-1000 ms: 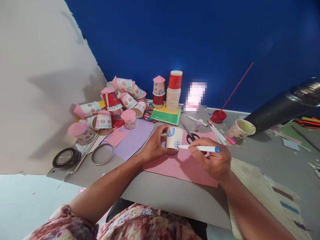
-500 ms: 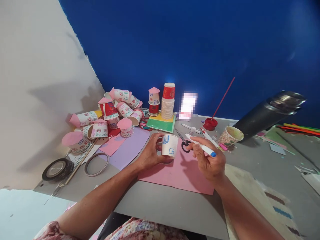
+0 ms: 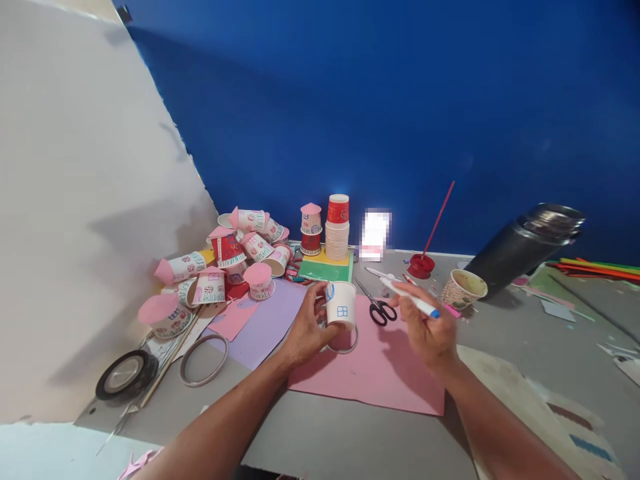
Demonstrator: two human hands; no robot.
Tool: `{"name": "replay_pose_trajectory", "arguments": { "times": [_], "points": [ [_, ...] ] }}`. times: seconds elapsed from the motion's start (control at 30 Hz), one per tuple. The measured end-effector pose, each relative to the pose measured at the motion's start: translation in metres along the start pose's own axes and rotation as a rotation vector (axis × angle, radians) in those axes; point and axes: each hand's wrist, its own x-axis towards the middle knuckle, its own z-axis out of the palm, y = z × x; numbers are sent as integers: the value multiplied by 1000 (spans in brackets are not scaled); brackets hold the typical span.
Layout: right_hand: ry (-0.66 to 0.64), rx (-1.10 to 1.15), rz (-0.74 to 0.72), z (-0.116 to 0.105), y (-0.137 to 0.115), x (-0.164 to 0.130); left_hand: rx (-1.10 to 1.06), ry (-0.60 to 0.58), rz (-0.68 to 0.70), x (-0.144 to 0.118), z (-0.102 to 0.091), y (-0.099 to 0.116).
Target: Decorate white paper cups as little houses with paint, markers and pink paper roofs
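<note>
Paper cup [image 3: 341,305], white and turned upside down, sits above the pink paper sheet [image 3: 380,367] near the middle of the counter [image 3: 350,440]. A small blue window and a blue arched door are drawn on its side. The left hand [image 3: 307,327] has its grip wrapped around the cup from the left, fingers curled behind it and thumb toward the front. A thin ring [image 3: 345,343] lies on the pink sheet directly under the cup. The right hand [image 3: 425,327] is held just to the right of the cup, apart from it, its grip clenched on a white marker [image 3: 410,299] with a blue end; the marker slants up and to the left and its tip is off the cup. Black-handled scissors [image 3: 379,308] lie between the cup and the right hand, at the far edge of the pink sheet.

A lilac sheet [image 3: 270,317] lies to the left of the pink one. Beyond it is a heap of decorated cups with pink roofs [image 3: 235,257], most lying on their sides. A stack of plain cups [image 3: 337,230] stands on a green and yellow pad near the blue wall. Two tape rolls [image 3: 165,363] rest at the left. To the right are a red pot with a stick [image 3: 421,265], a patterned cup [image 3: 463,288] and a dark flask [image 3: 525,247] lying tilted.
</note>
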Motion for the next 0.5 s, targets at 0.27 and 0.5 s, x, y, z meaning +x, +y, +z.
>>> {"name": "replay_pose_trajectory", "arguments": {
  "times": [0.27,0.5],
  "points": [
    [112,484,577,9,1,112,-15,17,18,3,3,-5],
    [91,610,530,5,-3,66,-89,42,-2,8,0,0]
  ]
}}
